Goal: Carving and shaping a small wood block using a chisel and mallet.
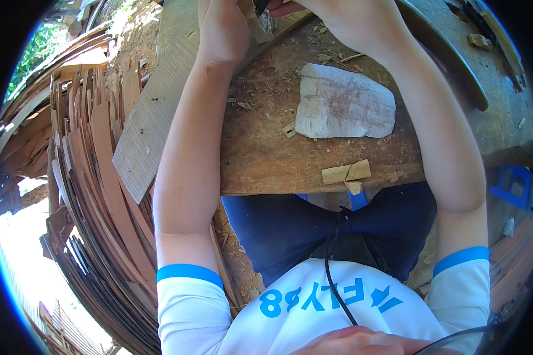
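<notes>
Both my arms stretch forward over a worn wooden bench. At the top edge, my left hand is cut off by the picture, so its fingers are hidden. My right hand reaches in from the other side, a finger curled toward a small dark thing between the hands. What that thing is cannot be made out. Frayed pale shavings hang just below it. Nearer to me, between my forearms, lies a flat whitish stone with reddish stains, touched by neither hand.
A short piece of light wood lies near the bench's front edge. A grey ridged board slants out at the left, beside stacked wooden strips. A long curved dark-edged piece lies right of my right arm. A blue stool stands at the right.
</notes>
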A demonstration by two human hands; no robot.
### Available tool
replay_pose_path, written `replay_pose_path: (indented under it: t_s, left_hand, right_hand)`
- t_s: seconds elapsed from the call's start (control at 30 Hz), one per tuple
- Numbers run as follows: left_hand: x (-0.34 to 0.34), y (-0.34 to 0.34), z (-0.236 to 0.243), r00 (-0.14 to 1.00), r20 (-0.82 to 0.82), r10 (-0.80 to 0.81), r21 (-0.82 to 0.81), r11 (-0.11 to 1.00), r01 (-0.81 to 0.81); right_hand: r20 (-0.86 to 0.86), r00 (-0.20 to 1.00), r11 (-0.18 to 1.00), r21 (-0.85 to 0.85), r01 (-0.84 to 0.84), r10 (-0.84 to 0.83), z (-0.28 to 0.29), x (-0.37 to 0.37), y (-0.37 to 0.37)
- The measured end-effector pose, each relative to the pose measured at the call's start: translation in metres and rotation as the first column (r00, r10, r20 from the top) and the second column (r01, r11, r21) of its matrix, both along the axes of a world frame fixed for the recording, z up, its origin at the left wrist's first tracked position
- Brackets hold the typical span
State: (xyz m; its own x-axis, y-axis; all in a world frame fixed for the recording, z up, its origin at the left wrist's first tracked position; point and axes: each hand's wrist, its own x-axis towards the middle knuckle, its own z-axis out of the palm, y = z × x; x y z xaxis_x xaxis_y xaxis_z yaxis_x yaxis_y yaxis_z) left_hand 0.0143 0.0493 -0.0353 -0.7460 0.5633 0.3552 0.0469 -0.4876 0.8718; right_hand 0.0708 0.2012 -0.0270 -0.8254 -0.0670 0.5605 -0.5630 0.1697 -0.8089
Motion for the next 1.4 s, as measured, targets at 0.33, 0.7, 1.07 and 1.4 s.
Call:
replay_pose_path:
  t_s: [0.33, 0.7, 1.07, 1.4]
  left_hand:
    - [-0.037, -0.014, -0.026, 0.949, -0.056, -0.309, 0.202, 0.928, 0.314]
    - [-0.009, -0.015, 0.011, 0.972, -0.231, -0.033, -0.267, 0.963, -0.031]
    - [-0.047, -0.035, -0.022, 0.966, -0.243, -0.088, -0.293, 0.956, 0.014]
    - [-0.008, -0.013, 0.009, 0.947, -0.301, -0.108, -0.319, 0.948, 0.007]
  right_hand:
    - [0.080, 0.989, 0.991, -0.047, 0.126, -0.122, 0.005, 0.002, 0.000]
    - [0.237, 0.971, 0.975, -0.218, 0.035, 0.019, 0.009, 0.002, 0.010]
    - [0.137, 0.980, 0.986, -0.055, 0.156, -0.148, 0.015, 0.004, 0.003]
    - [-0.016, 0.991, 0.942, 0.307, 0.132, -0.134, 0.032, 0.015, 0.022]
